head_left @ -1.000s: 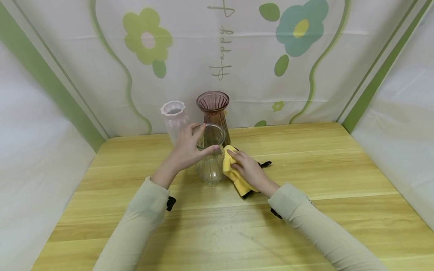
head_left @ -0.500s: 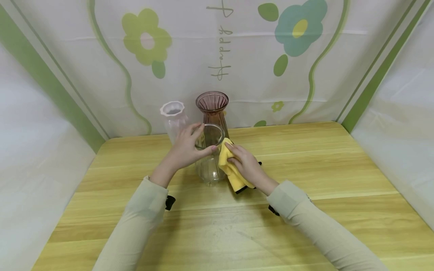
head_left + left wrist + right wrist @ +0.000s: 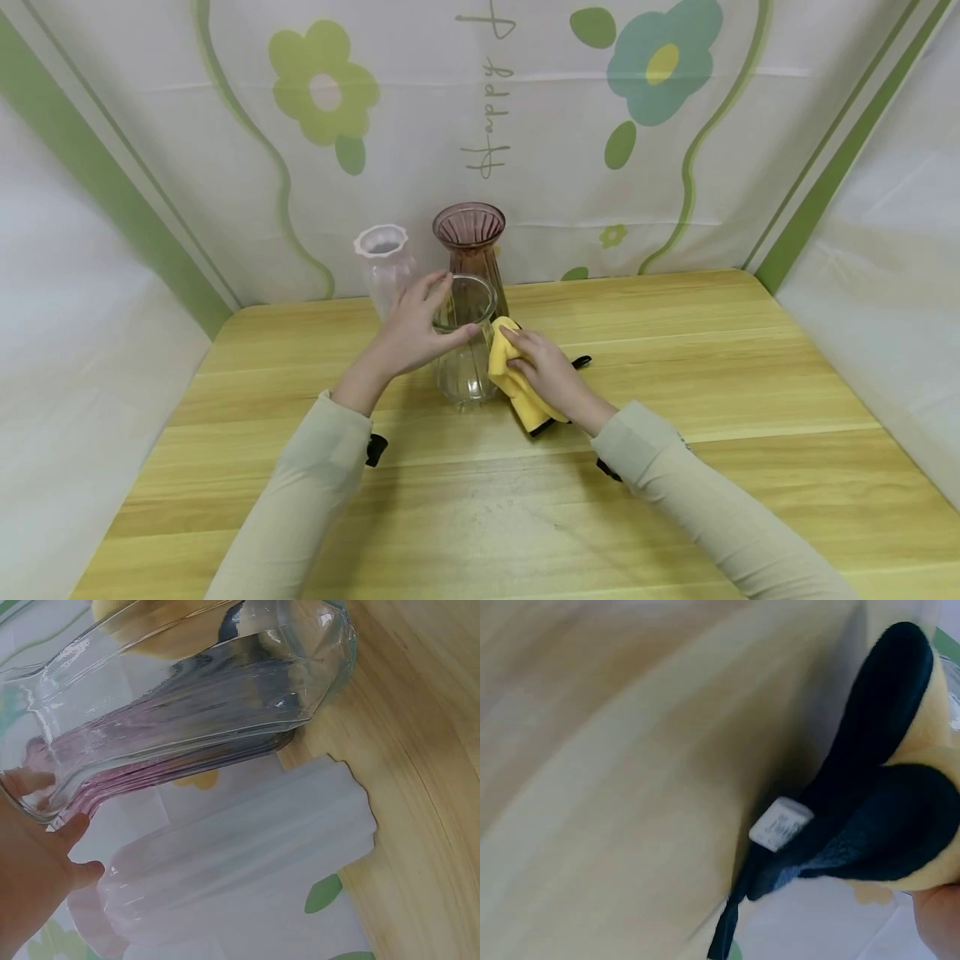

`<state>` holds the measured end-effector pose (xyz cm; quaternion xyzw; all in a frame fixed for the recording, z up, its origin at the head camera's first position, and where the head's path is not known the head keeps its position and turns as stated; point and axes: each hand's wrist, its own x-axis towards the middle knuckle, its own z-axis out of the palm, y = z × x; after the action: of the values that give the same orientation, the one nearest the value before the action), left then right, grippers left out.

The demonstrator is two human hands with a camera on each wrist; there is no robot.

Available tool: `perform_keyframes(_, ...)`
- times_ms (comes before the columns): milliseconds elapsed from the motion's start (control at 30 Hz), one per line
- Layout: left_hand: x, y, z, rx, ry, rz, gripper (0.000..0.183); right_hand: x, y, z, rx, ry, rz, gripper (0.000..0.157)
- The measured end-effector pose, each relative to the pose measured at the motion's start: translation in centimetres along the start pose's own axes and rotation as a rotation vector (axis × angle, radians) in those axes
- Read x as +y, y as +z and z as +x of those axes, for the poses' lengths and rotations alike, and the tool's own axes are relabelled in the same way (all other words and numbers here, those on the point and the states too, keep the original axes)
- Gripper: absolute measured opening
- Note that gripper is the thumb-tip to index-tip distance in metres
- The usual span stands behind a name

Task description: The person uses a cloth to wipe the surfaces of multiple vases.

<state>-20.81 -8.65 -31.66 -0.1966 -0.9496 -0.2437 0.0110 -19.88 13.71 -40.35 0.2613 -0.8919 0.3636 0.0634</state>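
A clear glass vase (image 3: 467, 367) stands over the middle of the wooden table. My left hand (image 3: 411, 329) grips it near the rim, thumb on the near side and fingers round the left. In the left wrist view the fingertips (image 3: 75, 829) show at the neck of the glass. My right hand (image 3: 551, 371) pinches a yellow cloth (image 3: 517, 392) with dark edging against the vase's right side. The cloth's dark underside (image 3: 885, 817), a white tag and a black loop appear in the right wrist view. Whether the vase's base touches the table, I cannot tell.
Behind the clear vase stands a purple-brown ribbed glass vase (image 3: 471, 237). To its left is a pale pink vase (image 3: 384, 271) with a scalloped rim, partly behind my left hand. A flower-printed white sheet (image 3: 555, 183) hangs at the table's back edge.
My right hand and the cloth shift slightly left and up along the glass, then back down and right. The left hand stays nearly still at the rim.
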Motion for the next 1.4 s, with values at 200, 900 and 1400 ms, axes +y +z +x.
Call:
perform_keyframes(200,0.1,0.2,0.0,0.025,-0.020,-0.025,0.093,0.8,0.2,-0.4,-0.046,0.029,-0.072,0.052)
perform_keyframes(900,0.4,-0.5,0.2,-0.020,-0.005,-0.012,0.089,-0.7,-0.4,0.9,0.077,-0.074,0.051,0.055)
perform_keyframes(1400,0.2,0.3,0.2,0.059,-0.025,-0.058,0.097,0.9,0.4,-0.3,-0.040,0.030,-0.112,0.052)
